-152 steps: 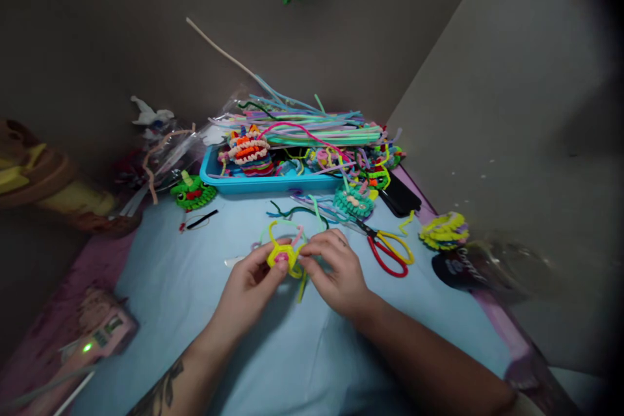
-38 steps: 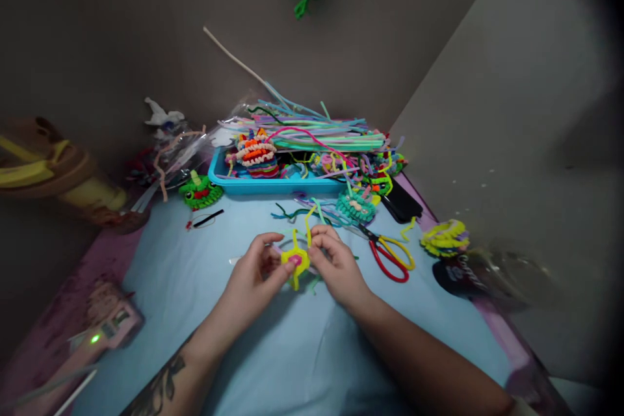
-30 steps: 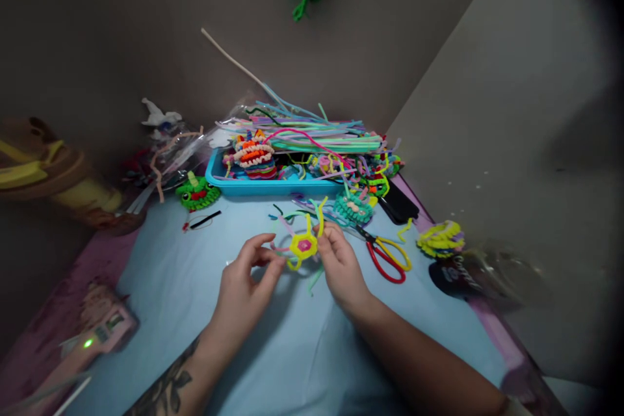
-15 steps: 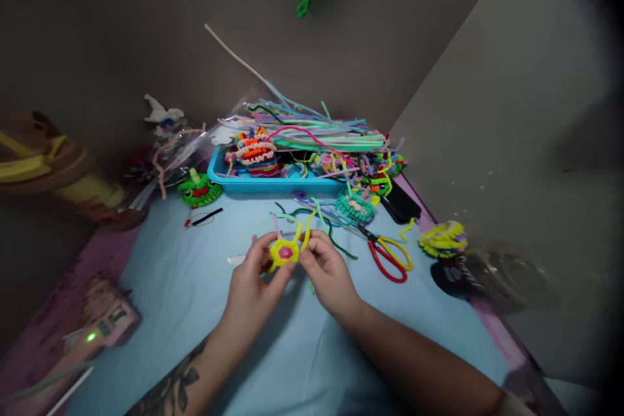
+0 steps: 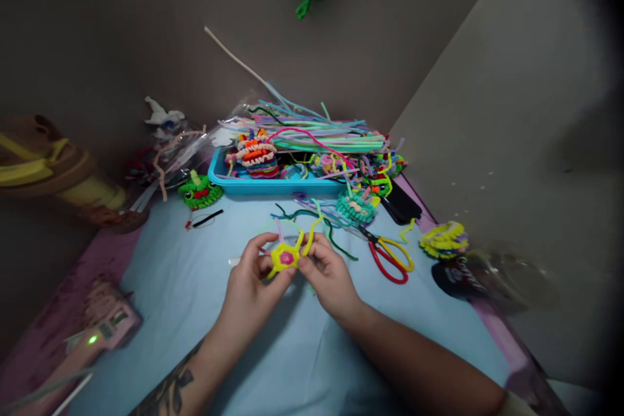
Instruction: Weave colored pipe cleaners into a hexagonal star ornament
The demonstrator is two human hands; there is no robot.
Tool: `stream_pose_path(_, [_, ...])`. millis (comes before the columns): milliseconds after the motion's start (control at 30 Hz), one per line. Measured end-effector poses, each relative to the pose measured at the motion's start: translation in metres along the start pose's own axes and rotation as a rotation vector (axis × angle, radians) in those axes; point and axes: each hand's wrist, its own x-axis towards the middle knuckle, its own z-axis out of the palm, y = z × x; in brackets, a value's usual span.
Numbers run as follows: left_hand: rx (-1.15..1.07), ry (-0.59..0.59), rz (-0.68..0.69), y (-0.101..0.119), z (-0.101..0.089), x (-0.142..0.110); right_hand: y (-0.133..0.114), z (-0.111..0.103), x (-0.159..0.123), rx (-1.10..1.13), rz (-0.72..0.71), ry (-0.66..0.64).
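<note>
Between my hands, above the blue cloth (image 5: 292,351), is a small pipe-cleaner piece (image 5: 285,258) with a pink middle and a yellow six-sided ring. Yellow, mauve and mint pipe-cleaner ends stick out around it. My left hand (image 5: 256,276) pinches its left and lower edge, thumb in front and fingers behind. At its right side my right hand (image 5: 331,276) is closed, thumb against fingers, by a bent yellow pipe-cleaner end (image 5: 308,244). The tips of my right fingers are partly hidden behind the thumb.
Scissors (image 5: 389,257) with red and yellow handles lie right of my hands. Behind, a blue tray (image 5: 277,187) holds pipe cleaners and finished pieces. A green frog-like figure (image 5: 199,192), a black phone (image 5: 400,201) and a clear cup (image 5: 507,276) stand around.
The pipe-cleaner piece moved right toward my right hand, then back left into my left hand's pinch. In the last half second it has barely shifted; the yellow end leans further right.
</note>
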Motion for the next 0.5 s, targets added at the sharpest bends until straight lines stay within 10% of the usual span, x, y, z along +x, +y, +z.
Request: stream_pose_path(500, [-0.144,0.032,-0.049,-0.0015,0.0011,0.0041,-0.0019,-0.0045,0.0006,-0.056,-0.02,0.037])
